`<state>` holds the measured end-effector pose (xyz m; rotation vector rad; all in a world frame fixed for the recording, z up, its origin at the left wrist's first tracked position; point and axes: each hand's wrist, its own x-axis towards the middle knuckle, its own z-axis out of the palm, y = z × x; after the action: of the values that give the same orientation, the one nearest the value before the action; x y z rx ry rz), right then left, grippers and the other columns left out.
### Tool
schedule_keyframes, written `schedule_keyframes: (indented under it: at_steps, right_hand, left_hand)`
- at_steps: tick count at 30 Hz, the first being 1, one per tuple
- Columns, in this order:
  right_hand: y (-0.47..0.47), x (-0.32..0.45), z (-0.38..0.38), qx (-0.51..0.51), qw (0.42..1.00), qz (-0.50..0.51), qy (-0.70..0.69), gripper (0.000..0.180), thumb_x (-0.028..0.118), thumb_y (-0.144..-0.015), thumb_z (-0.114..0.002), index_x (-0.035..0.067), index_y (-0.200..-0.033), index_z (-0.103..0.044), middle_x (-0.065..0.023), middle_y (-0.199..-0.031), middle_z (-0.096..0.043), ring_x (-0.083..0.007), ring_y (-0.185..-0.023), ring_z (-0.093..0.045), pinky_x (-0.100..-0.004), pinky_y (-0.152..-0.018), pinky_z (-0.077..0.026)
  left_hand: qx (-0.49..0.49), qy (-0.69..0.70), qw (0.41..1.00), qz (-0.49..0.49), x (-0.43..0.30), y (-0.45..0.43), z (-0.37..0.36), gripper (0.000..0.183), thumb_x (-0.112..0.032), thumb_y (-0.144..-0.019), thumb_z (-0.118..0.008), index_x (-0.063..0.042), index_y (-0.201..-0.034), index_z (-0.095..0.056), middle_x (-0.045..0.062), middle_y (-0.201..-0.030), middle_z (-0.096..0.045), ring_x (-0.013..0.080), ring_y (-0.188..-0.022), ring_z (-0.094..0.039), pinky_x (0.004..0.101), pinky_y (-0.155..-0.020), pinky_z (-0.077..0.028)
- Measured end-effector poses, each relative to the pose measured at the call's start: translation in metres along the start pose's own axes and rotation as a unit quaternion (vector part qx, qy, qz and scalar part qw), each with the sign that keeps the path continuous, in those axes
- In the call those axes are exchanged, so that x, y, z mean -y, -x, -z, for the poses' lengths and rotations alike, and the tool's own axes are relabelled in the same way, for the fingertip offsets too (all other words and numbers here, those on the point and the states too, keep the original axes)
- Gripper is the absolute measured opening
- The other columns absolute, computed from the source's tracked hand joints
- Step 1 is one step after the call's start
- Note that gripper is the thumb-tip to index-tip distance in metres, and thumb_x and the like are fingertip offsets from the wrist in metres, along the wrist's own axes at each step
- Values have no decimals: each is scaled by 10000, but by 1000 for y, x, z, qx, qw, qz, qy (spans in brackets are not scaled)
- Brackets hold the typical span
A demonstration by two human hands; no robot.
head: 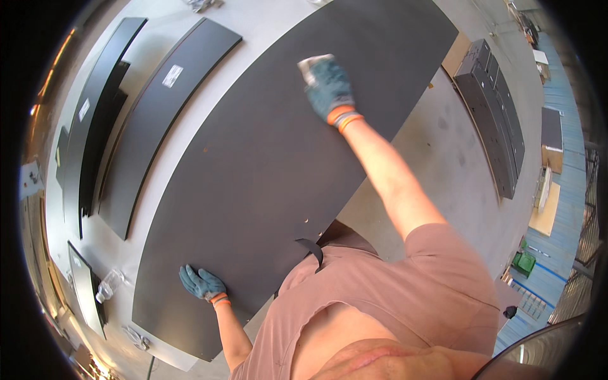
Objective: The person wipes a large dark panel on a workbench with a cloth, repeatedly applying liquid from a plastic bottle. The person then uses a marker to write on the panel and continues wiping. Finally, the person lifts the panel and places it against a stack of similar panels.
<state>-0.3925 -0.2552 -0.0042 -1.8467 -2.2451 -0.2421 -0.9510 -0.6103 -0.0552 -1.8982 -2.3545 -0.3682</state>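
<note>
A large dark grey panel (256,175) lies flat on a pale worktable (256,52) right in front of me. My right hand (330,88), in a blue-green work glove with an orange cuff, is stretched out over the panel's far part. It presses a whitish cloth (316,64) against the surface. My left hand (203,283), gloved the same way, rests palm down near the panel's left end, fingers spread and holding nothing. A few small light flecks (306,220) show near the panel's front edge, close to a dark strap end (311,249) at my waist.
Beyond the panel lie long dark boards, one with a white label (172,76). A clear plastic bottle (110,285) lies on its side at the left. Dark panels (494,114) are stacked at the right. Farther right, a blue bench (563,190) carries a green bin (524,262).
</note>
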Motion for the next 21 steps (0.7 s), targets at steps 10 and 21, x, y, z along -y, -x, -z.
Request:
schedule_keyframes:
  at_steps: [10, 21]
  right_hand:
    - [-11, -11, 15, -7, 999, 18, -30, 435, 378, -862, -712, 185, -1238, -610, -96, -1268, -575, -324, -1210, -537, -515, -925, -458]
    - [-48, -53, -57, 11, 952, 271, -142, 582, 437, -975, -598, 290, -1531, -508, -4, -1648, -446, -299, -1558, -333, -513, -1269, -258]
  left_hand:
    - [-47, 50, 988, 138, -161, -120, -30, 389, -214, -1034, -605, 8, -1352, -636, 243, -1509, -518, 398, -1399, -512, 490, -1146, -447]
    - [-143, 189, 969, 62, -485, -260, -135, 423, -301, -1046, -625, 32, -1305, -646, 272, -1474, -545, 427, -1361, -541, 508, -1138, -454]
